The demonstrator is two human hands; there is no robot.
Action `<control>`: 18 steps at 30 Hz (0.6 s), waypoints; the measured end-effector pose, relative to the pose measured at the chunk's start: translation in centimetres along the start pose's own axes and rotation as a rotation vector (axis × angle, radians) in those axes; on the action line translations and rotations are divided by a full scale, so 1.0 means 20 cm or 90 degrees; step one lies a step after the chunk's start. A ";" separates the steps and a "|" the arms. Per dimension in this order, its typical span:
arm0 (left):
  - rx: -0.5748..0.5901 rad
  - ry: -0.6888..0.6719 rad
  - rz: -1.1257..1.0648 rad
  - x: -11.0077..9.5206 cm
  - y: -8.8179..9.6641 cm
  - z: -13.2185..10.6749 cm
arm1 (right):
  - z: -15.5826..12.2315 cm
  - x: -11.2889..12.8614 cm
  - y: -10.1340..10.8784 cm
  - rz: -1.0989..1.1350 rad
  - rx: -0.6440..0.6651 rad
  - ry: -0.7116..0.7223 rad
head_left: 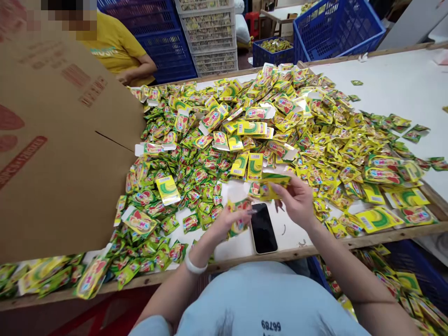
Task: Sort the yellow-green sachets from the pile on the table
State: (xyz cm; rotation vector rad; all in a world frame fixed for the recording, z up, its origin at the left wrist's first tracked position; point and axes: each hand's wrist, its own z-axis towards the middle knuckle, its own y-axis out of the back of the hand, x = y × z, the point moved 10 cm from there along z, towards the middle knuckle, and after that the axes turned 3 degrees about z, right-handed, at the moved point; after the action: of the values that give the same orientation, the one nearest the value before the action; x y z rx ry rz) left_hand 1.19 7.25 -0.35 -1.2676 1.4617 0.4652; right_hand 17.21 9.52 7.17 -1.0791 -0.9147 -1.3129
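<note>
My left hand (224, 221) is closed around a small yellow and green printed box (238, 224), its white flap standing up at the top. To its right, my right hand (299, 203) pinches a yellow and green candy packet (273, 186), slightly blurred, a little above the left hand's box. Just below both hands lies a black-screened phone (264, 231) on the white tabletop. Green packets (201, 175) are heaped to the left of my hands, yellow packets (332, 163) to the right. Several small boxes (255, 166) lie on the pile straight ahead.
A large cardboard carton (66, 154) stands at the left of the table. Beyond the table is a person in a yellow shirt (119, 46), beside stacked white crates (210, 32). Blue baskets (339, 30) are at the back. Another blue bin (425, 261) holds boxes below, right.
</note>
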 end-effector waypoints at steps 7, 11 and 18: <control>0.151 0.036 0.142 -0.03 -0.19 -0.05 | -0.05 0.14 -0.24 -0.211 0.313 0.200; 0.216 0.045 0.175 0.06 -0.22 -0.05 | -0.12 0.10 -0.28 -0.381 0.480 0.138; 0.250 0.063 0.174 0.15 -0.23 -0.03 | -0.18 0.10 -0.24 -0.341 0.560 0.037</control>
State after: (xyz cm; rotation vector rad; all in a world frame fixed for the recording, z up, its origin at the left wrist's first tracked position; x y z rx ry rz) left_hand 5.44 3.80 -1.24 -0.7938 1.7204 0.2759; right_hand 12.28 5.81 8.63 -0.1060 -1.5957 -1.1368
